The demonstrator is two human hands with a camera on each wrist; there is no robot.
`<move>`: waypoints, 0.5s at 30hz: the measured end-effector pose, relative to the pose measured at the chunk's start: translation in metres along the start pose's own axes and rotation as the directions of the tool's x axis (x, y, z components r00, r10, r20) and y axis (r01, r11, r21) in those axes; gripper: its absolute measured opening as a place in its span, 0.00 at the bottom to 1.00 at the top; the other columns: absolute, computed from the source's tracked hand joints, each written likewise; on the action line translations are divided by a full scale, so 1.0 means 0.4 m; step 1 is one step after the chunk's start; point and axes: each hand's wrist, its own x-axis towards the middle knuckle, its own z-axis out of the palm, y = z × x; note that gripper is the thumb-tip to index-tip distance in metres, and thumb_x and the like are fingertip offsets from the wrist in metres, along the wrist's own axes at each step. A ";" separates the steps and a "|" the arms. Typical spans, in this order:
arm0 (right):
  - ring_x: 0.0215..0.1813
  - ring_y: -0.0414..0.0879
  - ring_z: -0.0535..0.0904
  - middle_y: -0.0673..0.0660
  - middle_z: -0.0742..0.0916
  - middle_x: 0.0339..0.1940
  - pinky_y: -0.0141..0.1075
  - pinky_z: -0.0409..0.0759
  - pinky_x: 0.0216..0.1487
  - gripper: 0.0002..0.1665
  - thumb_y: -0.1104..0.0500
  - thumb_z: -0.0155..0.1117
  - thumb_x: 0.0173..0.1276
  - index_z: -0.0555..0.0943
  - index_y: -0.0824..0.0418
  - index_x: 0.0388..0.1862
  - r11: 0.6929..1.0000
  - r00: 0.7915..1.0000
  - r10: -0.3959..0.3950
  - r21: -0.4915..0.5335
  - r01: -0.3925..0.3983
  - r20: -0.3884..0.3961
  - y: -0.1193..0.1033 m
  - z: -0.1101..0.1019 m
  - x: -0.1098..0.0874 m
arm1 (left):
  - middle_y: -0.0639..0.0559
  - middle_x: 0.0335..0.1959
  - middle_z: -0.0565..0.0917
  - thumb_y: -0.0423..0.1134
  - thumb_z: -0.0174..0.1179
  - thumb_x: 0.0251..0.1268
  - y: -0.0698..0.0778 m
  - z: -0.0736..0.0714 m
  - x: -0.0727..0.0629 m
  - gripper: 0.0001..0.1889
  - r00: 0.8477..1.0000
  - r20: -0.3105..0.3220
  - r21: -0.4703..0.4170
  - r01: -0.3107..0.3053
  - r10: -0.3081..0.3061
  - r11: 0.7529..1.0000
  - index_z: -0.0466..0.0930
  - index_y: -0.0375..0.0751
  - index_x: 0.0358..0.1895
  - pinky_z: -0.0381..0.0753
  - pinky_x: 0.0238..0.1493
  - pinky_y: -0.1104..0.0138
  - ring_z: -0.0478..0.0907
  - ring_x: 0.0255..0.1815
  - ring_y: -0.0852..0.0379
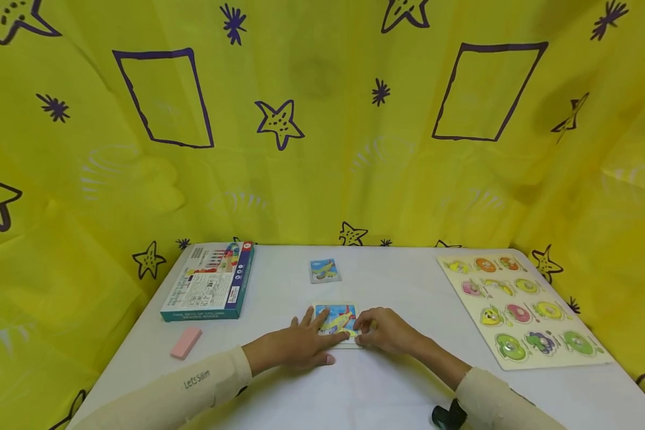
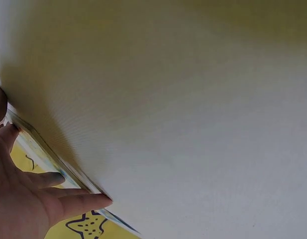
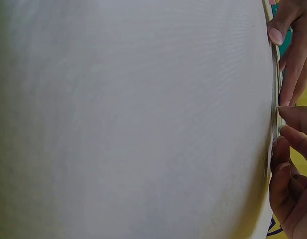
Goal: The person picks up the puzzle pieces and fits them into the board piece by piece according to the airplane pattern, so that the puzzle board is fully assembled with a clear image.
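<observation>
A small picture puzzle board (image 1: 337,316) with a pale border and a blue, yellow and red picture lies at the middle of the white table. My left hand (image 1: 307,341) rests on its left side with fingers spread, the index finger across the lower part of the picture. At the board's right edge, my right hand (image 1: 385,329) has its fingers curled, thumb and fingertips gripping the border. Seen from the right wrist, the right hand's fingertips (image 3: 287,113) sit at the board's edge beside the left hand (image 3: 292,50). Both hands cover parts of the board.
Behind the board lies a small picture card (image 1: 325,270) in similar colours. A boxed set (image 1: 206,283) and a pink block (image 1: 186,343) are at the left. To the right lies a large fruit-and-vegetable peg board (image 1: 521,310). A yellow patterned curtain (image 1: 322,179) surrounds the table.
</observation>
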 end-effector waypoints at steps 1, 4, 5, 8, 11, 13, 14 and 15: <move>0.39 0.43 0.74 0.45 0.82 0.30 0.34 0.71 0.42 0.09 0.56 0.75 0.62 0.87 0.56 0.40 1.000 1.000 -0.003 -0.001 0.003 0.000 0.000 -0.001 0.000 | 0.36 0.82 0.49 0.63 0.44 0.76 0.000 0.000 0.000 0.29 1.000 -0.003 0.003 -0.001 0.001 1.000 0.54 0.76 0.78 0.64 0.67 0.33 0.48 0.78 0.23; 0.39 0.43 0.74 0.45 0.82 0.30 0.34 0.71 0.42 0.09 0.56 0.75 0.62 0.87 0.56 0.41 1.000 1.000 -0.007 -0.001 0.007 -0.001 0.001 -0.002 0.001 | 0.35 0.82 0.49 0.63 0.44 0.77 -0.002 0.000 0.000 0.29 1.000 -0.007 0.002 -0.001 0.001 1.000 0.54 0.76 0.78 0.64 0.67 0.33 0.48 0.78 0.23; 0.39 0.43 0.74 0.45 0.82 0.30 0.33 0.71 0.41 0.10 0.56 0.75 0.62 0.87 0.56 0.41 1.000 1.000 -0.004 -0.001 0.004 -0.001 0.001 -0.001 0.000 | 0.35 0.82 0.49 0.63 0.44 0.77 -0.002 0.000 0.000 0.29 1.000 -0.007 -0.001 -0.001 0.001 1.000 0.54 0.76 0.78 0.64 0.67 0.33 0.48 0.78 0.23; 0.39 0.43 0.74 0.45 0.82 0.31 0.33 0.71 0.41 0.10 0.55 0.75 0.62 0.87 0.56 0.41 1.000 1.000 0.002 -0.004 -0.002 -0.004 0.000 0.000 -0.002 | 0.36 0.82 0.49 0.63 0.44 0.76 -0.001 0.000 -0.001 0.29 1.000 -0.004 -0.003 0.000 0.000 1.000 0.53 0.76 0.78 0.63 0.67 0.33 0.48 0.78 0.23; 0.39 0.42 0.75 0.44 0.82 0.31 0.33 0.72 0.42 0.11 0.54 0.75 0.63 0.87 0.57 0.42 1.000 1.000 -0.014 -0.018 0.013 -0.010 -0.001 -0.004 -0.006 | 0.37 0.82 0.49 0.63 0.45 0.76 0.000 -0.004 -0.002 0.30 1.000 -0.003 0.000 0.001 -0.001 1.000 0.53 0.76 0.78 0.63 0.68 0.33 0.47 0.78 0.24; 0.40 0.41 0.76 0.44 0.83 0.32 0.33 0.73 0.43 0.12 0.54 0.74 0.64 0.87 0.57 0.43 0.999 0.999 -0.032 -0.027 0.031 -0.020 -0.001 -0.009 -0.011 | 0.37 0.82 0.50 0.63 0.46 0.76 -0.002 -0.009 -0.002 0.31 1.000 -0.017 0.011 0.001 0.000 1.000 0.53 0.74 0.78 0.64 0.68 0.33 0.48 0.78 0.25; 0.40 0.41 0.76 0.44 0.83 0.33 0.33 0.74 0.43 0.12 0.54 0.74 0.64 0.87 0.58 0.43 0.999 0.999 -0.039 -0.031 0.038 -0.027 0.000 -0.012 -0.013 | 0.38 0.82 0.50 0.63 0.46 0.76 -0.005 -0.012 -0.002 0.31 1.000 -0.026 0.012 0.004 -0.004 1.000 0.53 0.74 0.79 0.63 0.68 0.34 0.48 0.79 0.25; 0.40 0.40 0.76 0.44 0.84 0.34 0.33 0.74 0.43 0.13 0.53 0.73 0.64 0.87 0.58 0.44 0.998 0.998 -0.047 -0.039 0.046 -0.038 0.002 -0.014 -0.016 | 0.38 0.82 0.50 0.64 0.46 0.75 -0.009 -0.016 -0.004 0.32 0.999 -0.038 0.022 0.007 -0.006 1.000 0.52 0.73 0.79 0.63 0.68 0.34 0.48 0.79 0.26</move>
